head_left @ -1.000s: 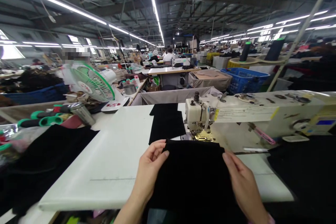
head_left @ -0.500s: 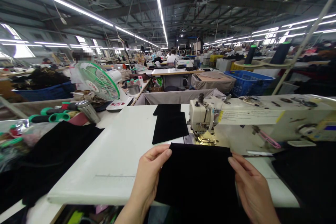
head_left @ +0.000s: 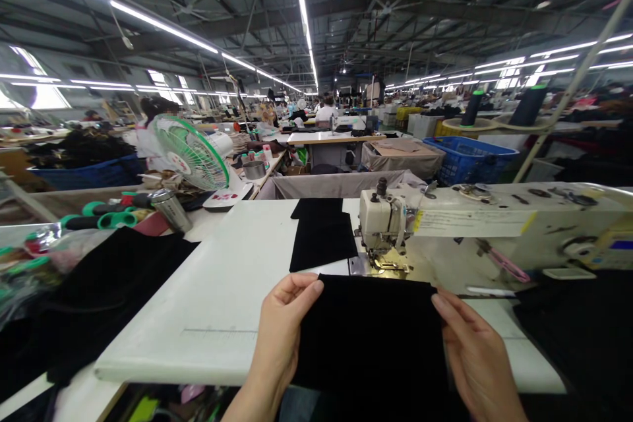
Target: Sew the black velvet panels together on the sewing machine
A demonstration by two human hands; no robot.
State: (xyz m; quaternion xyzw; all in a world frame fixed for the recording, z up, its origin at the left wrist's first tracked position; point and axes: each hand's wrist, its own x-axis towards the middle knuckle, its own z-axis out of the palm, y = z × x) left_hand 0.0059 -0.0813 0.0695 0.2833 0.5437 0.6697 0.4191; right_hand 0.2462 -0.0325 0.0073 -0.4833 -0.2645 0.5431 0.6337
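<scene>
A piece of black fabric (head_left: 370, 343) hangs between my two hands, its top edge stretched nearly straight. My left hand (head_left: 284, 323) pinches its upper left corner between thumb and fingers. At the upper right corner, my right hand (head_left: 472, 343) grips the edge the same way. Just beyond the cloth stands a sewing machine (head_left: 383, 217), its presser foot and needle plate close to the fabric's top edge but apart from it. Other black fabric pieces (head_left: 321, 237) lie overlapping on the white table (head_left: 212, 283), left of the machine head.
More black cloth is heaped at the left (head_left: 113, 290) and right (head_left: 578, 330). A green-rimmed fan (head_left: 192, 155), a steel flask (head_left: 171, 211) and thread spools (head_left: 113, 219) stand on the left-hand table. A blue crate (head_left: 465, 158) sits behind the machine. Pink-handled snips (head_left: 509, 266) are by the machine arm.
Both hands keep their pinch on the black fabric, which stays almost in place. The view has shifted slightly, so the surroundings sit a little further right and lower.
</scene>
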